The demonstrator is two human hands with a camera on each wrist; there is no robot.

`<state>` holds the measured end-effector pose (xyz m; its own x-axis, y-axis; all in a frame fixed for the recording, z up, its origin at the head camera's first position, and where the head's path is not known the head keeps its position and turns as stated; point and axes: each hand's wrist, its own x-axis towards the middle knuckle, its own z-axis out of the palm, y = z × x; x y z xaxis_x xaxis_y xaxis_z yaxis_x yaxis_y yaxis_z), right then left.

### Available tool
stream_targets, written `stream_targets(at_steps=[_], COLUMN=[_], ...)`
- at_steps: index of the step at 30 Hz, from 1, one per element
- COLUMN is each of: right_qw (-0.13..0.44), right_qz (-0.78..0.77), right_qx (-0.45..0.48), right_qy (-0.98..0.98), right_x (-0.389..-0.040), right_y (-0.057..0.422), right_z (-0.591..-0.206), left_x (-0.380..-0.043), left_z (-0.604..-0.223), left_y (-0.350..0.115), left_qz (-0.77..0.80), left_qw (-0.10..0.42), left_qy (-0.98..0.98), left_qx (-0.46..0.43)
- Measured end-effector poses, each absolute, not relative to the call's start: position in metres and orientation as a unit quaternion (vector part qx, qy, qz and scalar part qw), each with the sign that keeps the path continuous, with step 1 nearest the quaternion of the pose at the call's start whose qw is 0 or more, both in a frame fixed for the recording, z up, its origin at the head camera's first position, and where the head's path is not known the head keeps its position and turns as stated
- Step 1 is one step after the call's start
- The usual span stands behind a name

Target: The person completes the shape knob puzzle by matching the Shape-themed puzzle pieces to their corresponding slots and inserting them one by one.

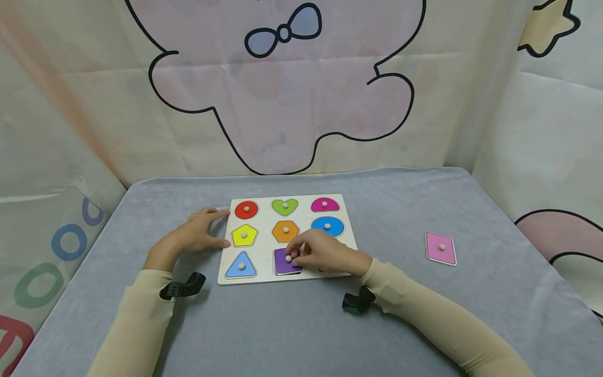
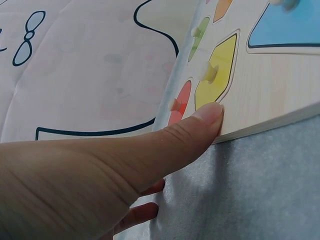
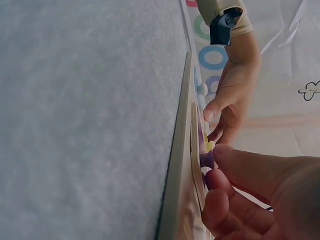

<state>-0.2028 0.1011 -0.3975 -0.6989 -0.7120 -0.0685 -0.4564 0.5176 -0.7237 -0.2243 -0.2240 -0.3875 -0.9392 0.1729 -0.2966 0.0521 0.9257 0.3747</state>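
A wooden puzzle board [image 1: 264, 280] with coloured knobbed pieces lies on the table. My right hand [image 1: 327, 252] pinches the knob of a purple square piece [image 1: 281, 264] in the front row's middle. In the right wrist view that piece's edge [image 3: 195, 130] stands slightly proud of the board. My left hand [image 1: 194, 233] rests at the board's left edge, fingers spread. In the left wrist view its thumb lies on the board's edge beside the yellow pentagon [image 2: 218, 70]. A red bit under my right hand is mostly hidden.
A pink square piece [image 1: 440, 248] with a knob lies apart on the grey cloth to the right. On the board sit a blue triangle [image 1: 241, 266], a red circle [image 1: 246, 210], an orange hexagon [image 1: 285, 231] and several others. Printed curtains [image 1: 292, 104] stand behind the table.
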Motion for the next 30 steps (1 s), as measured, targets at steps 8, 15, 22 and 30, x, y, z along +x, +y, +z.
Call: stream_targets(at_steps=[8,15,22,30], right_qw=[0.186,0.186,0.182,0.145], right_qz=[-0.351,-0.353,-0.348,-0.342], right_qx=[-0.340,-0.342,-0.341,-0.354], right_qy=[0.852,0.851,0.854,0.858], right_x=[-0.201,-0.201,-0.203,-0.208], right_y=[0.101,0.103,0.105,0.115], right_z=[-0.396,-0.395,-0.390,-0.376], left_x=[-0.225,-0.224,-0.225,-0.223], left_z=[-0.387,-0.388,-0.385,-0.384], left_y=[-0.224,-0.224,-0.224,-0.224], left_qz=[0.179,0.179,0.179,0.182], left_qw=[0.164,0.164,0.162,0.162], left_qy=[0.968,0.968,0.968,0.967], left_qx=[0.060,0.060,0.064,0.068])
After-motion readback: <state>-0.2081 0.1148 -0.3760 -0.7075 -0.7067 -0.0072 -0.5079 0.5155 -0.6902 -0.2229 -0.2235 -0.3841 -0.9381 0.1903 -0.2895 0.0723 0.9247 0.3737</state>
